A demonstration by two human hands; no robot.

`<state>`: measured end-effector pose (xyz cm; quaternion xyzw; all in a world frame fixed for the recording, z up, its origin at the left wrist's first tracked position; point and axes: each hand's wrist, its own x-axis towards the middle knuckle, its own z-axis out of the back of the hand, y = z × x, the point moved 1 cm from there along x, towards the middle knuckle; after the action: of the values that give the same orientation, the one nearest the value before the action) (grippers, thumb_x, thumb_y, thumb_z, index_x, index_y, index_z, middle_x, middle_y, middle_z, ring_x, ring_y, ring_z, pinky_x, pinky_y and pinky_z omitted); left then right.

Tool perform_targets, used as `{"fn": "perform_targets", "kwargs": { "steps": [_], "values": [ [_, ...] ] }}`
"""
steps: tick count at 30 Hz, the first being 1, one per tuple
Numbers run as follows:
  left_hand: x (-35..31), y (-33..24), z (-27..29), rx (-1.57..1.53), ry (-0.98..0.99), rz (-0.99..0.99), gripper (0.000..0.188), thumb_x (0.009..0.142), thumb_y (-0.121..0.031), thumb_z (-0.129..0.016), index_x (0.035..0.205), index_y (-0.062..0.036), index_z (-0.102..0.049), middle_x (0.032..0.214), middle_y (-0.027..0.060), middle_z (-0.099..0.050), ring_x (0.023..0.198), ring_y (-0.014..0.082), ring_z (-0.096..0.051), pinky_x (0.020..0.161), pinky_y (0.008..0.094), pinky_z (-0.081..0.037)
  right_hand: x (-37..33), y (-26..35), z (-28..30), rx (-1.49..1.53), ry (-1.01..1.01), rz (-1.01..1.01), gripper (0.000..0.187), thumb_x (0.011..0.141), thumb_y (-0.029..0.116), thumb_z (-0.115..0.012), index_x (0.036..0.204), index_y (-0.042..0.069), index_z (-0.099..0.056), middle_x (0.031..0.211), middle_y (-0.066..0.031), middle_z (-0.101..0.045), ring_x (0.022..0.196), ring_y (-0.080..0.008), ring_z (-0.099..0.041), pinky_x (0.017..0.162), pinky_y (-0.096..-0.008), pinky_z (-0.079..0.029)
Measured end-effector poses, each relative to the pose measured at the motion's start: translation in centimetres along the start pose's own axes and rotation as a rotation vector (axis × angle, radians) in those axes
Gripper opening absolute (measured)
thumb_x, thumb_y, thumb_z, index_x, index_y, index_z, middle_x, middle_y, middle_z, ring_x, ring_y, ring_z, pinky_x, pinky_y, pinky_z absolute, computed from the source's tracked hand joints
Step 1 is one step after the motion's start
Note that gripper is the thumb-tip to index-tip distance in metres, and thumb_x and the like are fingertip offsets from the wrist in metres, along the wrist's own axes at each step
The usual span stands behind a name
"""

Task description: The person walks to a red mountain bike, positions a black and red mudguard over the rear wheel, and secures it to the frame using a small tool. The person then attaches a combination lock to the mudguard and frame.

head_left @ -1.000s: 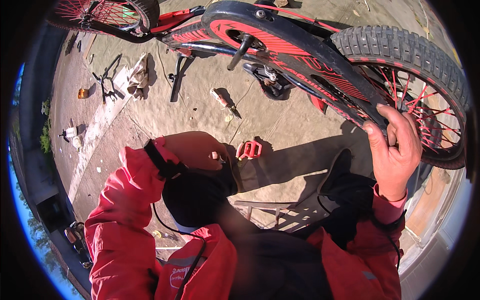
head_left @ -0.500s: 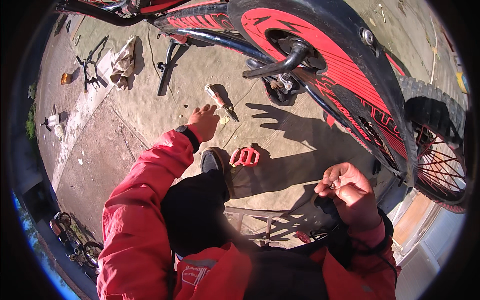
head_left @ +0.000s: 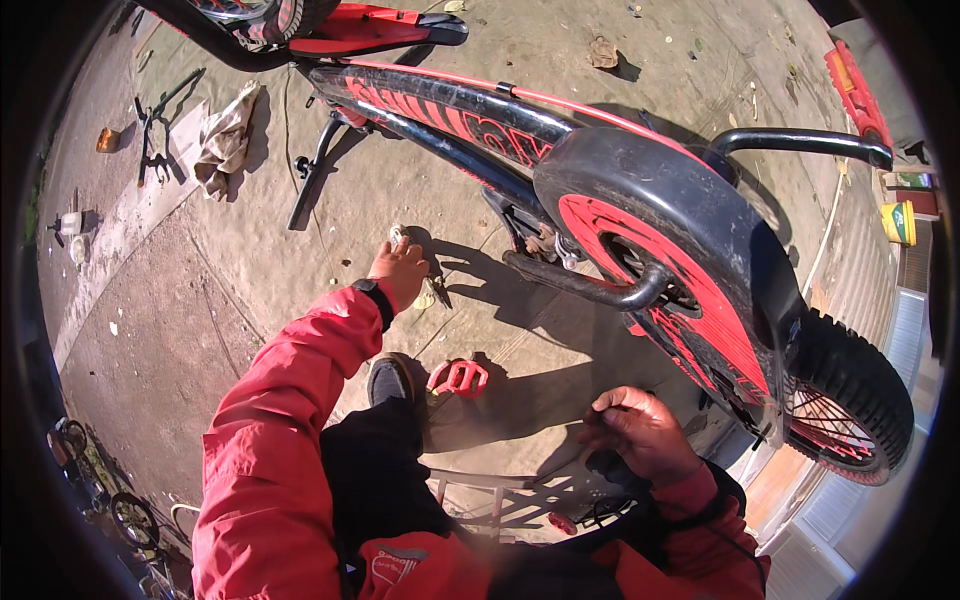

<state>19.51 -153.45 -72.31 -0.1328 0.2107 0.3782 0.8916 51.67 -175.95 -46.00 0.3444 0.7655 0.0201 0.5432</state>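
Observation:
My left hand [head_left: 400, 275] is down at the ground, its fingers bent over a hand tool [head_left: 440, 293] with a red-and-white handle and a dark tip. The hand covers most of this tool. My right hand [head_left: 645, 430] is raised at the lower right with thumb and fingers curled together; whatever sits in the pinch is too small to make out. A red bicycle pedal [head_left: 460, 378] lies beside my shoe. In front stands a black and red bicycle [head_left: 690, 290], whose near crank arm [head_left: 600, 290] carries no pedal. Another red pedal [head_left: 858, 90] is on its far crank.
A crumpled cloth [head_left: 225, 145], a black metal part [head_left: 155, 130] and an orange object [head_left: 107, 140] lie at the upper left. The bicycle's rear wheel [head_left: 850, 400] is at the right. A yellow bucket [head_left: 898, 223] stands beyond it. Below me is a metal frame [head_left: 480, 480].
My left hand has moved forward onto the hand tool. My right hand has turned, and the small shiny piece seen in its fingers no longer shows. The view has shifted.

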Motion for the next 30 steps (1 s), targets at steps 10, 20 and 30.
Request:
{"fn": "perform_targets", "kwargs": {
  "steps": [10, 20, 30],
  "values": [
    [-1.7, 2.0, -2.6, -0.046, 0.129, 0.089, 0.015, 0.086, -0.025, -0.067, 0.096, -0.0190, -0.076, 0.116, 0.0069, -0.059, 0.121, 0.0274, -0.051, 0.097, 0.0460, -0.042, 1.7, 0.5, 0.0, -0.040, -0.022, 0.109, 0.017, 0.101, -0.002, -0.049, 0.112, 0.002, -0.061, 0.117, -0.0133, -0.066, 0.107, -0.0275, -0.069, 0.093, -0.0364, -0.056],
    [-6.1, 1.7, -4.4, 0.021, 0.190, -0.010, 0.024, 0.092, -0.022, -0.055, 0.103, -0.0206, -0.076, 0.114, 0.0082, -0.060, 0.113, 0.0276, -0.059, 0.094, 0.0456, -0.045, 1.5, 1.2, -0.7, -0.171, -0.086, 0.067, 0.019, 0.100, 0.018, -0.063, 0.111, 0.002, -0.066, 0.097, -0.0065, -0.068, 0.083, -0.0180, -0.069, 0.076, -0.0306, -0.057],
    [-8.0, -0.1, -5.2, -0.248, 0.233, 0.045, 0.019, 0.081, -0.015, -0.063, 0.097, -0.0150, -0.073, 0.104, 0.0145, -0.066, 0.099, 0.0318, -0.066, 0.082, 0.0436, -0.053, 0.0, 0.9, -1.8, -0.248, 0.010, 0.180, 0.011, 0.101, 0.011, -0.060, 0.106, 0.003, -0.064, 0.089, -0.0044, -0.065, 0.077, -0.0155, -0.067, 0.070, -0.0290, -0.055]
  ]
}}
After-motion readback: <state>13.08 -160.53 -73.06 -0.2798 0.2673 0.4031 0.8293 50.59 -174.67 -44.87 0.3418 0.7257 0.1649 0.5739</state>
